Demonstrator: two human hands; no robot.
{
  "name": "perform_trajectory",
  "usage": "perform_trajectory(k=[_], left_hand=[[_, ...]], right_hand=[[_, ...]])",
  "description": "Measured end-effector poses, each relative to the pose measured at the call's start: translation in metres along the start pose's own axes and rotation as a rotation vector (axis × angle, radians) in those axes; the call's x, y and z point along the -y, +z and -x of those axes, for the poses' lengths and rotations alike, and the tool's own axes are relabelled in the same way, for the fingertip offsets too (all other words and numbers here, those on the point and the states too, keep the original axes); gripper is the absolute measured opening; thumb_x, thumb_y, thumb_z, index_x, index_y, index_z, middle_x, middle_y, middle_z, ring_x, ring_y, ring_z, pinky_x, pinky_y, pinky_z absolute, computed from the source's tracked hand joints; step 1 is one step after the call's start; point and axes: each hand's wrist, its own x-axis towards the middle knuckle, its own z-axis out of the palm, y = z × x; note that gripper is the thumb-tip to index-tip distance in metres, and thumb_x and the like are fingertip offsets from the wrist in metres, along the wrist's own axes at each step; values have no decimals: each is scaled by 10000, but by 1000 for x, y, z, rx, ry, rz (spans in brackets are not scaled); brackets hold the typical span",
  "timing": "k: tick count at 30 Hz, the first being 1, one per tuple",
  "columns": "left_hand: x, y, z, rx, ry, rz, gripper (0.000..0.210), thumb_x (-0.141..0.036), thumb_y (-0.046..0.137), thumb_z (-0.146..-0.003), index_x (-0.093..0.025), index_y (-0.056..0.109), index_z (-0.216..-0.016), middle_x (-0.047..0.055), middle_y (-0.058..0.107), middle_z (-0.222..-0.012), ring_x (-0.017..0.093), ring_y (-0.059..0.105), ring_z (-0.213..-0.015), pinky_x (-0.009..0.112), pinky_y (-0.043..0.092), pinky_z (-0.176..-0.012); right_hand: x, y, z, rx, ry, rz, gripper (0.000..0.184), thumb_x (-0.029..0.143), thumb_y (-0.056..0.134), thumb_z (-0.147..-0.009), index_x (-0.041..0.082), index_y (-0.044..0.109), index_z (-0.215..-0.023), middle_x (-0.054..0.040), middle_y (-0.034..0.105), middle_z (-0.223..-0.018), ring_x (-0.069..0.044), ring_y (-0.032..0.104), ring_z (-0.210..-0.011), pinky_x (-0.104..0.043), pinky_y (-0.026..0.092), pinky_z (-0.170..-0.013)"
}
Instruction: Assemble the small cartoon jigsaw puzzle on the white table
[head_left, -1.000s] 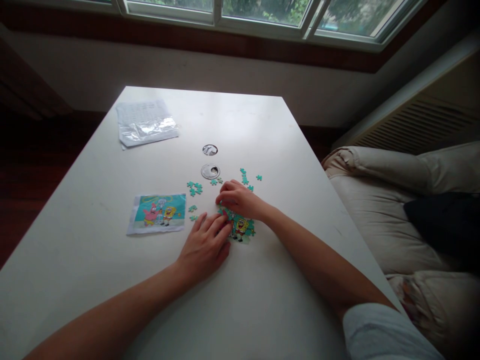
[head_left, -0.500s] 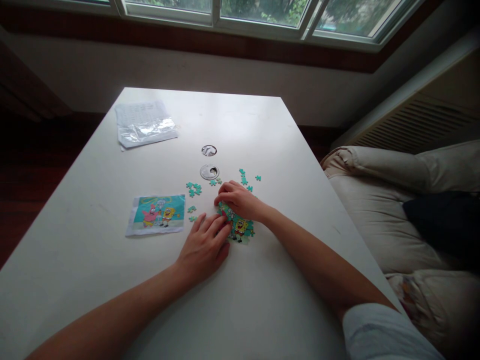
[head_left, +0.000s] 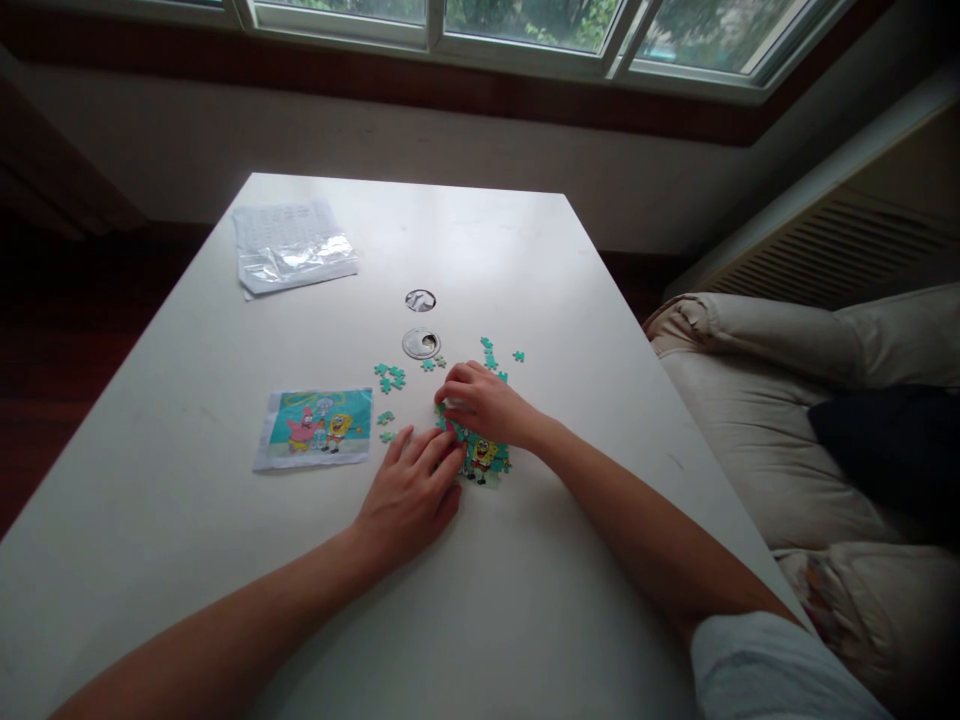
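Note:
A partly assembled jigsaw puzzle (head_left: 484, 458) lies on the white table, showing a yellow cartoon sponge on teal. My left hand (head_left: 412, 480) rests palm down at its left side, fingers stretched out and slightly apart, covering that edge. Over the puzzle's upper left corner, my right hand (head_left: 484, 402) has its fingers curled together on a teal puzzle piece, mostly hidden beneath them. Loose puzzle pieces (head_left: 390, 377) lie in a cluster to the left, with several others beyond my right hand. Left of my hands is a reference picture (head_left: 319, 425) of the cartoon characters in a clear sleeve.
Two round fittings, the nearer a grey disc (head_left: 421, 343), are set in the table (head_left: 495, 240) beyond the puzzle. A plastic bag with papers (head_left: 294, 245) lies at the far left corner. A beige sofa (head_left: 720, 420) stands along the right side, and windows are ahead.
My right hand has shifted very slightly at the puzzle's upper left corner, its fingers lifting a little. My left hand stays on the left edge. The whole view has drifted slightly.

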Motion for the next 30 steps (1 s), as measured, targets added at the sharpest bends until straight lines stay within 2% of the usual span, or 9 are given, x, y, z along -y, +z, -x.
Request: perform_trajectory(k=[11, 16, 22, 25, 30], left_hand=[[-6, 0, 3, 3, 23, -84, 416, -252, 511, -968, -174, 561, -1373, 125, 562, -1463, 301, 477, -1386, 582, 234, -1232], [-6, 0, 3, -2, 20, -87, 414, -261, 515, -967, -178, 566, -1369, 125, 558, -1471, 306, 476, -1392, 576, 248, -1227], [-5, 0, 4, 3, 21, -76, 435, -272, 506, -977, -189, 542, -1402, 122, 545, -1485, 302, 480, -1391, 582, 242, -1230], [-5, 0, 4, 12, 22, -79, 431, -271, 498, -981, -181, 544, -1401, 121, 554, -1476, 305, 475, -1391, 586, 244, -1228], [-5, 0, 4, 14, 19, -80, 430, -268, 497, -982, -178, 544, -1400, 122, 557, -1472, 308, 478, -1383, 588, 253, -1222]], right_hand=[[6, -7, -7, 72, 13, -5, 199, 154, 664, -881, 229, 682, -1064, -89, 598, -1077, -236, 508, -1011, -360, 429, -899], [4, -3, -8, 32, 7, -193, 124, 100, 615, -874, 195, 658, -940, -50, 663, -940, -192, 541, -920, -315, 434, -846], [-5, 1, -8, 12, 143, -405, 82, 144, 623, -878, 171, 697, -901, 4, 670, -800, -112, 570, -720, -235, 428, -707], [-5, 1, -9, 19, 139, -389, 74, 141, 642, -867, 169, 710, -881, 3, 671, -782, -114, 573, -714, -238, 429, -705], [-3, 3, -9, -49, 85, -240, 73, 122, 674, -857, 181, 718, -854, -28, 673, -816, -163, 555, -842, -287, 426, -814]])
